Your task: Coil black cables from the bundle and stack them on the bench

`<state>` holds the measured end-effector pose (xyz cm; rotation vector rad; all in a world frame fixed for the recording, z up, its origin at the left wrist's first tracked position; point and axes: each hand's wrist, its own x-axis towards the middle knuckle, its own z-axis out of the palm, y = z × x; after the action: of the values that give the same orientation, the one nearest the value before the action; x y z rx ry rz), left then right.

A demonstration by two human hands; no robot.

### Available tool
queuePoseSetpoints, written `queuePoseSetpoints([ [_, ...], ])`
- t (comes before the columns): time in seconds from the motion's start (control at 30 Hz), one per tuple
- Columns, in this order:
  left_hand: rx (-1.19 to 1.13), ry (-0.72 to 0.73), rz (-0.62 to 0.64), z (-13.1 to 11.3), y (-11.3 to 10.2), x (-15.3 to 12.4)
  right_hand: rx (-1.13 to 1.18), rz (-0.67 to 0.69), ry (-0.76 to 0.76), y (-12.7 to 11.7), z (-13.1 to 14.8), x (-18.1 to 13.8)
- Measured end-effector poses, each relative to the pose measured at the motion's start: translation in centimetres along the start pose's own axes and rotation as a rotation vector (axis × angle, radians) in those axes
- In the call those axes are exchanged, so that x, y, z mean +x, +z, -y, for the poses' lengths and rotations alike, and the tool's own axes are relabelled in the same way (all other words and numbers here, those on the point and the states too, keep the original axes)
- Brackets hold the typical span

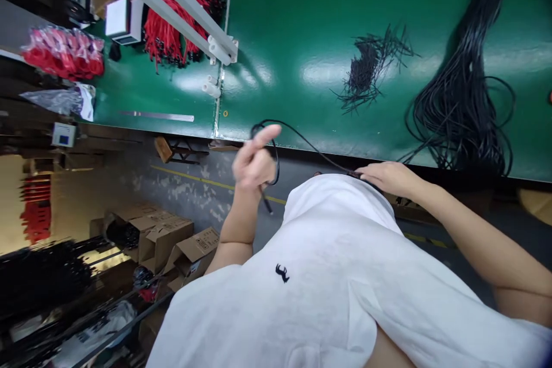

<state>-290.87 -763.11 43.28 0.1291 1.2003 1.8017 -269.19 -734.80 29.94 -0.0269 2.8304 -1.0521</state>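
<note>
A thin black cable (308, 144) runs in a slack arc between my two hands, in front of the table edge. My left hand (254, 164) has the cable looped about it, with the index finger stretched out and the other fingers curled in; it is a little blurred. A free cable end hangs below that hand. Close to my shirt front, my right hand (382, 177) pinches the other part of the cable, its fingertips partly hidden. To the right, a large bundle of black cables (463, 98) lies on the green table (293, 6) and reaches its near edge.
Short black strands (366, 69) are heaped mid-table. Metal bars (172, 6) cross the upper left, near red cables (181, 26), white boxes (125, 20) and bagged red items (64, 52). A steel ruler (168, 117) lies near the edge. Cardboard boxes (166, 236) stand on the floor.
</note>
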Motion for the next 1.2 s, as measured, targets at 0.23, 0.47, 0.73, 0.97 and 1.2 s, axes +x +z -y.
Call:
queuePoseSetpoints([
  [0.23,0.377,-0.424,0.549,6.3,4.6,3.3,0.145,0.004,-0.169,-5.1,8.3,0.6],
  [0.47,0.112,-0.728,0.662,6.6,3.9,2.6,0.482,-0.016,-0.147,-5.1,6.7,1.6],
  [0.73,0.056,-0.783,0.313,8.4,2.0,1.8,0.511,-0.042,-0.258,-5.1,8.1,3.9],
  [0.97,0.023,-0.624,0.365,7.1,0.8,0.2,0.557,-0.072,-0.223,-3.7,4.6,4.7],
  [1.2,-0.020,0.556,0.192,-2.5,-4.0,-1.7,0.135,-0.321,0.328,-0.1,-10.1,-0.9],
])
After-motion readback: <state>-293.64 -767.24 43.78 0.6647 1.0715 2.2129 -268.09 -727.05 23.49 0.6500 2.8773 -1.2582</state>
